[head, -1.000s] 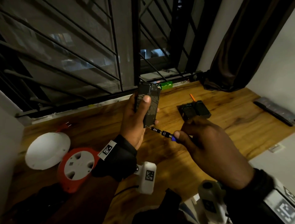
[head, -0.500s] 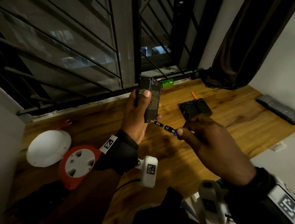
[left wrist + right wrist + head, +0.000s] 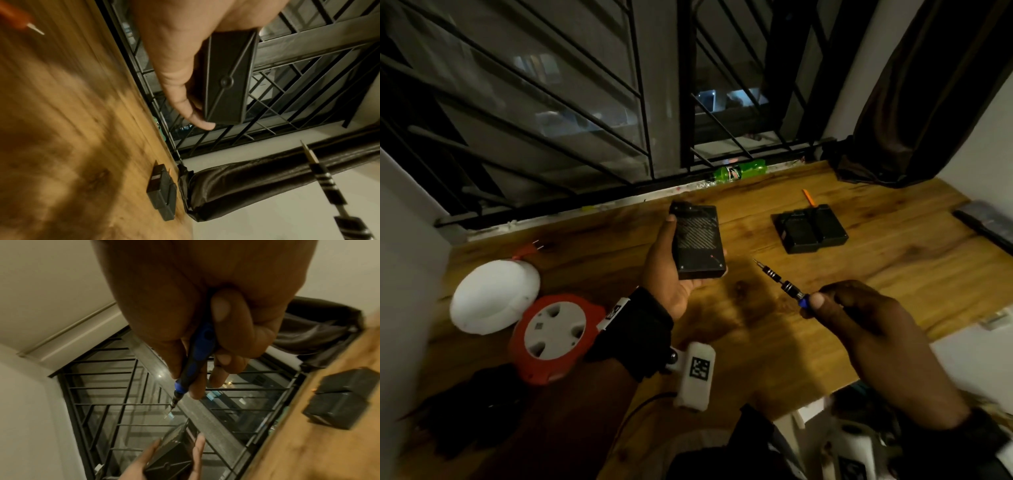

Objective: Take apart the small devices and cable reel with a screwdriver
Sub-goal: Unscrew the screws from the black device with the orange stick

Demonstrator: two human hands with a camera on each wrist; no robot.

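Left hand [image 3: 671, 270] cradles black rectangular plastic device with hatched top panel [image 3: 698, 241] above wooden tabletop [image 3: 756, 342], thumb along left edge, fingers curled under it

Right hand [image 3: 859, 329] pinches blue-handled precision screwdriver with black knurled metal shaft [image 3: 779, 281], fingers wrapped close round handle; tip points at device, apart from it

Second black two-part device [image 3: 810, 228] lies on table further right; red-and-white round cable reel [image 3: 553, 334] lies left, touching white domed plastic cover [image 3: 493, 296]
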